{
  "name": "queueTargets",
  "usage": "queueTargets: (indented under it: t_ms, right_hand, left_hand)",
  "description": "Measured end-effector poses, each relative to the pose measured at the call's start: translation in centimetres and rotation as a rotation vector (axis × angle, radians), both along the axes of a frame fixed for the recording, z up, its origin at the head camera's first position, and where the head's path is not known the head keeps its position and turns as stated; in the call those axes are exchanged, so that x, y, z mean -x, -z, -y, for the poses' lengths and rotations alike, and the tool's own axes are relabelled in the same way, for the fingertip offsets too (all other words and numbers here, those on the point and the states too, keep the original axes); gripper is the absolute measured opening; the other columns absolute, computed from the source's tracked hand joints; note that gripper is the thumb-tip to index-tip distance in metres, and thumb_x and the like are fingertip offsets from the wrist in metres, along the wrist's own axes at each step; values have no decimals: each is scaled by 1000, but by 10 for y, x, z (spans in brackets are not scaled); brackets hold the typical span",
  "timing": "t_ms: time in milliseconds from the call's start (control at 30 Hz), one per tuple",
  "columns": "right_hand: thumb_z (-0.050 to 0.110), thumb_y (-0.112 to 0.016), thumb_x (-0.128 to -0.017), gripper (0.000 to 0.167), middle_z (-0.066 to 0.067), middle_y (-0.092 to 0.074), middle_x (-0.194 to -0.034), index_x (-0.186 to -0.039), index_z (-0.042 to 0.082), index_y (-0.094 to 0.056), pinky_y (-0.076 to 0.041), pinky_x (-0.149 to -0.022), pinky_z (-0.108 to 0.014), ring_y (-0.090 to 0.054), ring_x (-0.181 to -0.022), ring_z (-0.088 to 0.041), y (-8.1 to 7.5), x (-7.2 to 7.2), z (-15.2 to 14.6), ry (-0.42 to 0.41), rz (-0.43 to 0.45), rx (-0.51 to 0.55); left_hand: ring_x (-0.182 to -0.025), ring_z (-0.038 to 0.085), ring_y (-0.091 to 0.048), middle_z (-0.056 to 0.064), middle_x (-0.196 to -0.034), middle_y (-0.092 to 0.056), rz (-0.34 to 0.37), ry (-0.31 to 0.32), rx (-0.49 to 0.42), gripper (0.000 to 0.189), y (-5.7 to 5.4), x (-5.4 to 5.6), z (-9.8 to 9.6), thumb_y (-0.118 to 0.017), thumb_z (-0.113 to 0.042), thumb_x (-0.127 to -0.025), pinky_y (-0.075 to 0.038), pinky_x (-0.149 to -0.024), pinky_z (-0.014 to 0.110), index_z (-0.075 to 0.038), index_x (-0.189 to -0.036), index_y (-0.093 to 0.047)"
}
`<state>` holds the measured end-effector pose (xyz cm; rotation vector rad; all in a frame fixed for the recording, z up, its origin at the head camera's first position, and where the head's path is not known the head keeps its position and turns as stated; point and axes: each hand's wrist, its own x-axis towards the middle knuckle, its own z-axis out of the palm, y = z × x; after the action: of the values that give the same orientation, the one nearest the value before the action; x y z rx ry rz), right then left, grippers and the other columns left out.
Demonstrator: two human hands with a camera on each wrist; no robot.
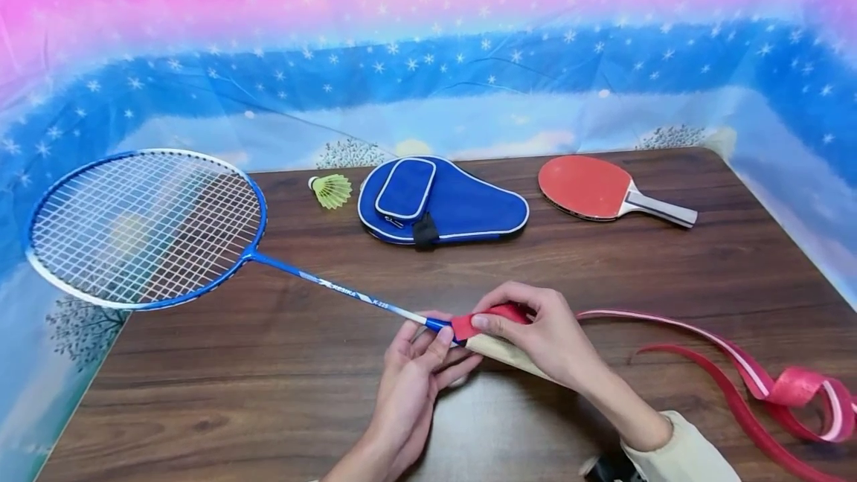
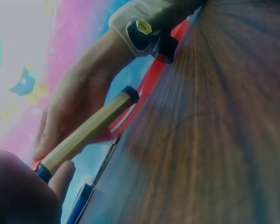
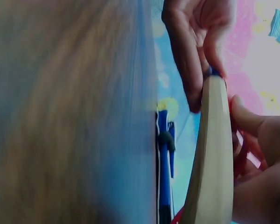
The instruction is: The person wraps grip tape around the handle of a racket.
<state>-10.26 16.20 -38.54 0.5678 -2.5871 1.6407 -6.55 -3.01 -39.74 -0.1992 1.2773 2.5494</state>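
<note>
A blue and white badminton racket (image 1: 344, 290) is held above the table, its strung head to the left. Its bare wooden handle (image 2: 84, 137) shows a dark end cap in the left wrist view. My left hand (image 1: 418, 385) grips the racket at the blue cone where shaft meets handle, thumb on top. Between thumb and fingers my right hand (image 1: 545, 329) pinches a red grip tape (image 1: 463, 327), its end laid against the top of the handle. The tape's long tail (image 1: 730, 352) runs right and curls on the table.
On the wooden table (image 1: 221, 393), a yellow shuttlecock (image 1: 331, 190), a blue paddle case (image 1: 469, 203) and a red table tennis paddle (image 1: 585, 186) lie along the back. A patterned cloth (image 1: 428, 58) hangs behind.
</note>
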Motion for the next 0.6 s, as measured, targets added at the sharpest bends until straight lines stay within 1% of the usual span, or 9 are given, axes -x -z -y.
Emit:
queueTargets:
  t_ms: [67,167,267,400,500,600]
  right_hand:
    - [29,-78,-85,12,11,-68,-88,-96,30,-74,-47,-70,-28,-60,-82,-14,-1,1,-2,-24,10,6]
    - [23,-77,-86,12,9,-68,-87,-97,28,-75,-46,-69,-28,-59,-82,-15,-5,0,-4,-84,30,1]
    - [17,-78,-85,14,6,-66,-84,-97,23,-77,-45,-67,-28,-59,-80,-16,-16,-2,-3,-129,21,-2]
    - [12,-81,-82,15,3,-63,-80,-96,17,-78,-44,-62,-28,-57,-74,-15,-33,-7,1,-145,-4,-12]
    - [11,-81,-81,15,3,-62,-79,-95,16,-78,-43,-59,-27,-55,-71,-14,-39,-10,2,-150,-21,-25]
    - [12,-82,-80,15,4,-61,-78,-94,17,-78,-43,-57,-27,-55,-71,-15,-39,-11,2,-151,-24,-32]
  left_hand:
    - [-104,40,-64,25,-124,-57,-2,10,-13,30,0,0,0,-56,-9,-100,-51,-89,50,3,-125,-46]
    - [-105,41,-64,26,-123,-57,-20,36,-40,32,0,-2,0,-56,-8,-100,-50,-90,51,5,-127,-45]
    - [-107,40,-63,26,-121,-58,-32,53,-42,33,0,-3,0,-56,-9,-100,-50,-91,51,5,-128,-45]
    - [-108,39,-63,26,-120,-59,-30,59,-30,33,-2,-4,0,-57,-9,-99,-51,-90,51,5,-128,-46]
    - [-107,39,-63,26,-121,-58,-29,65,-19,33,-3,-4,0,-56,-9,-100,-51,-89,51,5,-128,-46]
    - [-108,38,-63,25,-122,-56,-33,69,-9,32,-3,-5,0,-55,-8,-100,-51,-89,50,5,-128,-46]
